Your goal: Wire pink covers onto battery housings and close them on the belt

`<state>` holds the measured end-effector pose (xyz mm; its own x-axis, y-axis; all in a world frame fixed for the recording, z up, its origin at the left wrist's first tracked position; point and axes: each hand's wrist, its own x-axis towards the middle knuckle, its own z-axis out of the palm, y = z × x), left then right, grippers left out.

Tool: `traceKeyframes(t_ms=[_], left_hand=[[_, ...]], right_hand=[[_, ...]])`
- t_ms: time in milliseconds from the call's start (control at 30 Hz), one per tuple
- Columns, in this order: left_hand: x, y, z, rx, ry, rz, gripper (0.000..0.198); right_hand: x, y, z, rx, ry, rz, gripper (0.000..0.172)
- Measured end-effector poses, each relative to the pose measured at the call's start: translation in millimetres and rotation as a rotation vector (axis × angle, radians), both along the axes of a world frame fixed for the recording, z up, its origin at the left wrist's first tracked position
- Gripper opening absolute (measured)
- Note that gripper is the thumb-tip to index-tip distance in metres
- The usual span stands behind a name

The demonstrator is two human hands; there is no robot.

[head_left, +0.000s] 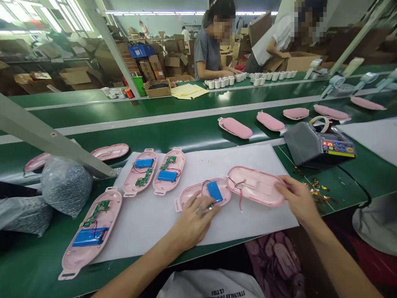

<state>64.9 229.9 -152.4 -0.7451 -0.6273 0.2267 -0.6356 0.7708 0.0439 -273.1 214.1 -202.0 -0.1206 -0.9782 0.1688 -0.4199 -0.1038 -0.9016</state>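
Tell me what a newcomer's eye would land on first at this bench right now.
Probably the pink half-shells on the white sheet: the left hand rests on an open shell with a blue battery, while the right hand grips the edge of a second pink shell joined to it by red wires. To the left lie three more open shells showing green boards, and a grey tape dispenser sits at the right.

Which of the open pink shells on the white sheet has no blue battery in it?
The pink shell under the right hand, rightmost on the white sheet: only wires show inside, while the other four hold blue batteries.
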Motion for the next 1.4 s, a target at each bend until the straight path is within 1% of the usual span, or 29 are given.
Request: traceKeyframes(t_ms=[33, 100, 167, 233, 267, 367, 433, 533, 600, 667, 733, 767, 833, 900, 933, 967, 1000, 1067, 1133, 1200, 1233, 1300, 1333, 1400], left_hand=[[8.5, -0.1, 1.8, -0.003, 0.038, 0.067, 0.039], [22.9, 0.0, 6.6, 0.063, 0.065, 0.176, 0.035], [28.5, -1.3, 12.2, 0.174, 0.059, 0.218, 0.034], [25.2, -5.5, 17.7, 0.244, 0.029, 0.244, 0.031], [21.5, -8.9, 20.1, 0.263, 0.004, 0.253, 0.030], [10.6, -22.2, 27.3, 0.276, -0.100, 0.193, 0.029], [8.0, -32.3, 32.2, 0.303, -0.121, 0.124, 0.026], [11.9, -46.5, 37.8, 0.451, -0.045, -0.012, 0.021], [16.5, -53.3, 37.4, 0.549, 0.033, -0.094, 0.025], [19.9, -56.1, 33.1, 0.572, 0.117, -0.120, 0.028], [21.8, -54.7, 27.2, 0.580, 0.232, -0.108, 0.027], [22.7, -52.7, 25.0, 0.607, 0.319, -0.068, 0.025], [25.8, -47.0, 23.9, 0.712, 0.517, 0.082, 0.023], [31.3, -40.5, 27.4, 0.850, 0.676, 0.220, 0.024], [34.5, -37.5, 30.1, 0.897, 0.708, 0.249, 0.025], [37.5, -35.0, 32.7, 0.912, 0.700, 0.243, 0.024], [39.8, -33.1, 34.6, 0.890, 0.660, 0.217, 0.023], [41.3, -32.4, 34.9, 0.747, 0.515, 0.145, 0.029], [37.9, -35.7, 30.3, 0.581, 0.336, 0.047, 0.033], [31.2, -41.1, 23.6, 0.464, 0.205, -0.039, 0.023], [27.7, -43.6, 20.6, 0.437, 0.177, -0.073, 0.020], [22.3, -45.9, 17.7, 0.479, 0.234, -0.102, 0.022], [21.0, -45.4, 17.7, 0.549, 0.314, -0.084, 0.021], [21.4, -41.6, 19.9, 0.763, 0.547, 0.021, 0.018]], right_hand=[[5.8, -11.6, -1.0, 0.040, -0.048, 0.050, 0.036], [16.9, -36.3, -2.0, 0.147, -0.103, 0.175, 0.034], [25.0, -57.1, 2.3, 0.234, -0.030, 0.311, 0.029], [31.6, -71.9, 13.3, 0.259, 0.076, 0.404, 0.029], [35.6, -77.7, 20.4, 0.267, 0.118, 0.441, 0.031], [53.9, -92.7, 39.8, 0.297, 0.193, 0.496, 0.041], [68.2, -101.7, 45.9, 0.307, 0.268, 0.525, 0.041], [81.2, -111.5, 44.6, 0.276, 0.364, 0.594, 0.027], [81.7, -113.6, 40.9, 0.253, 0.353, 0.634, 0.027], [78.1, -111.9, 38.2, 0.233, 0.317, 0.625, 0.031], [73.7, -107.5, 37.3, 0.217, 0.297, 0.582, 0.030], [72.0, -104.9, 37.4, 0.209, 0.292, 0.565, 0.029], [70.0, -99.4, 38.3, 0.205, 0.283, 0.548, 0.028], [70.0, -94.8, 39.9, 0.205, 0.281, 0.540, 0.028], [70.7, -93.1, 40.8, 0.204, 0.285, 0.539, 0.028], [71.8, -91.7, 42.0, 0.198, 0.290, 0.534, 0.028], [73.3, -90.7, 43.2, 0.190, 0.294, 0.532, 0.028], [77.1, -89.6, 45.8, 0.174, 0.308, 0.530, 0.027], [81.4, -89.1, 48.2, 0.165, 0.323, 0.529, 0.027], [85.1, -88.8, 49.9, 0.165, 0.334, 0.527, 0.026], [86.5, -88.5, 50.5, 0.166, 0.337, 0.524, 0.026], [88.0, -87.6, 51.2, 0.159, 0.345, 0.512, 0.025], [88.1, -87.0, 51.5, 0.153, 0.350, 0.505, 0.024], [87.6, -85.7, 52.4, 0.133, 0.362, 0.492, 0.023]])
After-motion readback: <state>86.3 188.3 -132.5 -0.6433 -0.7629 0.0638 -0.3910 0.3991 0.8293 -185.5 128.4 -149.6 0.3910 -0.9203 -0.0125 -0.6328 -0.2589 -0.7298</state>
